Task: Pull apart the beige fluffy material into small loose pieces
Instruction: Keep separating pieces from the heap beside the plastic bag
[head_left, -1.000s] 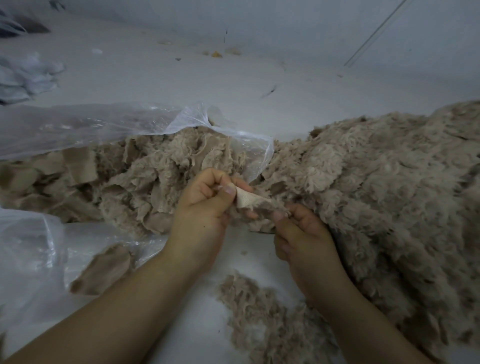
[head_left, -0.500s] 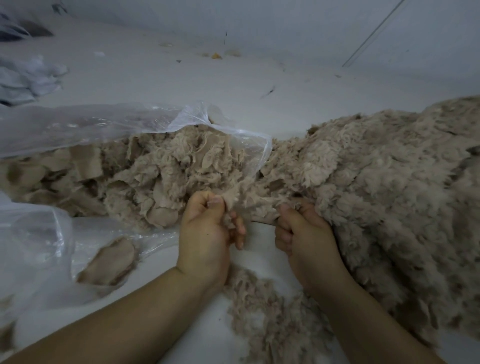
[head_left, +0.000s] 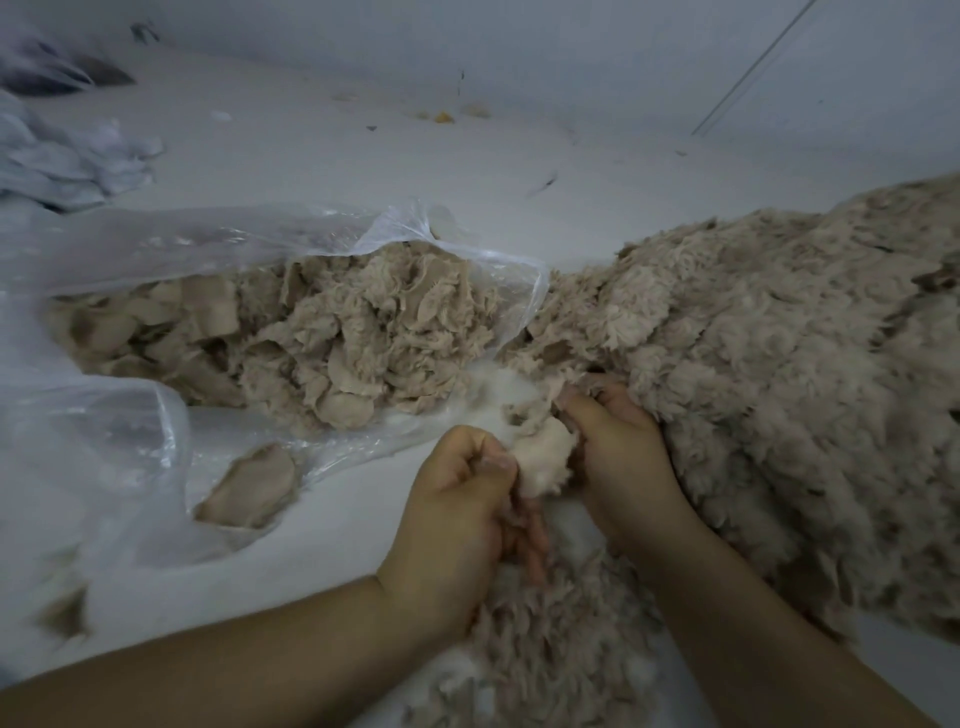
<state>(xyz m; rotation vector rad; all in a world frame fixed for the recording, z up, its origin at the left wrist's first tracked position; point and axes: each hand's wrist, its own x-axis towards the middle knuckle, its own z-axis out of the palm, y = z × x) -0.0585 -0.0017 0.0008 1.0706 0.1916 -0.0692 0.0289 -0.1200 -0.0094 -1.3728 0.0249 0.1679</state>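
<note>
A big heap of beige fluffy material (head_left: 769, 374) fills the right side of the floor. My right hand (head_left: 621, 457) grips the heap's near left edge. My left hand (head_left: 462, 514) is closed on a pale beige piece (head_left: 543, 460) that stretches between both hands. Small torn fluff (head_left: 550, 644) lies on the floor below my wrists. More beige scraps (head_left: 363, 332) spill from an open clear plastic bag (head_left: 218, 244) on the left.
One flat beige scrap (head_left: 249, 491) lies on the plastic sheet at the bag's mouth. White fabric (head_left: 67, 156) is bunched at the far left. The pale floor runs back to a wall, with small bits of debris (head_left: 444, 117) near it.
Both hands have drawn back toward me and lower, away from the bag's mouth. The piece between them has come out of the heap and now shows as a pale lump.
</note>
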